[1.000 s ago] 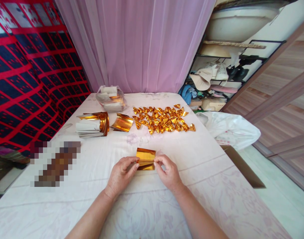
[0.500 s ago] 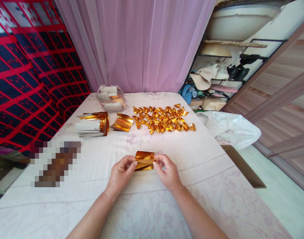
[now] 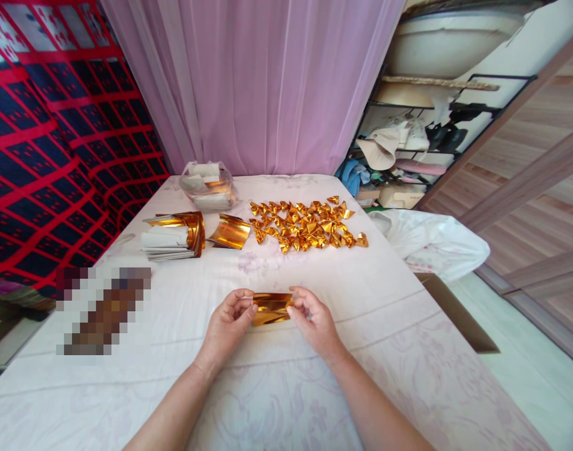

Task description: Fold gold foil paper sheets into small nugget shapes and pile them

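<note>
A sheet of shiny gold foil paper [image 3: 272,308] is stretched between my two hands, low over the near middle of the table. My left hand [image 3: 232,319] pinches its left end between thumb and fingers. At the right end, my right hand [image 3: 314,319] grips it the same way. Creases run across the sheet, and its upper edge is straight. Beyond it lie many small folded gold paper pieces [image 3: 309,225] in a loose spread. Left of these rest a curved gold sheet [image 3: 230,232] and a thick stack of gold-and-white paper [image 3: 171,238].
A clear plastic bag of paper [image 3: 208,191] stands at the back left of the cloth-covered table [image 3: 196,401]. A pixelated patch [image 3: 108,310] hides something on the left. Past the right edge are a white plastic bag [image 3: 436,241], a cardboard piece [image 3: 459,313] and a loaded shelf rack [image 3: 408,131].
The upper part of the gold paper stood up curled before; now it is folded down and the sheet looks flatter. Both hands stay at its ends.
</note>
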{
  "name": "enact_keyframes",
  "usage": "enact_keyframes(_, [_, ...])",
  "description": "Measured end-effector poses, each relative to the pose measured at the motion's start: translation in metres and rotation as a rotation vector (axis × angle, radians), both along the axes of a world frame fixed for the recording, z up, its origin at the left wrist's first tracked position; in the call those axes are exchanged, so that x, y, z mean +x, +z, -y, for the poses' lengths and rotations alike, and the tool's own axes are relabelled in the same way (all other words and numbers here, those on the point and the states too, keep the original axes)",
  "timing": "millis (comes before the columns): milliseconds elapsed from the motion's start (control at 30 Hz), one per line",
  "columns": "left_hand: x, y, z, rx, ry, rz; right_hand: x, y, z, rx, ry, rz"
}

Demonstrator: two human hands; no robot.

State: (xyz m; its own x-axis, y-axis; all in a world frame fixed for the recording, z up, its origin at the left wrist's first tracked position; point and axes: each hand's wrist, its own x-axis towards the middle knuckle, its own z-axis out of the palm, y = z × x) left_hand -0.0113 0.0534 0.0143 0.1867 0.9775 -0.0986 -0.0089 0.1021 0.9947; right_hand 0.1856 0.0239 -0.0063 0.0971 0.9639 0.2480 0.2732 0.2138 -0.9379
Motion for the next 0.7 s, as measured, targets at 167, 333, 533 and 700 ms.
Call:
enact_keyframes(167, [-0.001,0.002,0.000,0.005,0.020,0.047,-0.002,0.007,0.001,-0.059,0.050,-0.090])
enact_keyframes(333, [-0.001,0.005,0.002,-0.009,0.016,0.044,-0.003,0.008,0.002,-0.088,0.050,-0.129])
enact_keyframes(533, [0.000,0.006,0.004,-0.043,0.015,0.042,-0.003,0.013,0.003,-0.063,0.035,-0.131])
enact_keyframes(700, [0.003,0.008,0.004,-0.042,-0.077,0.046,-0.005,0.011,0.001,-0.121,0.047,-0.199])
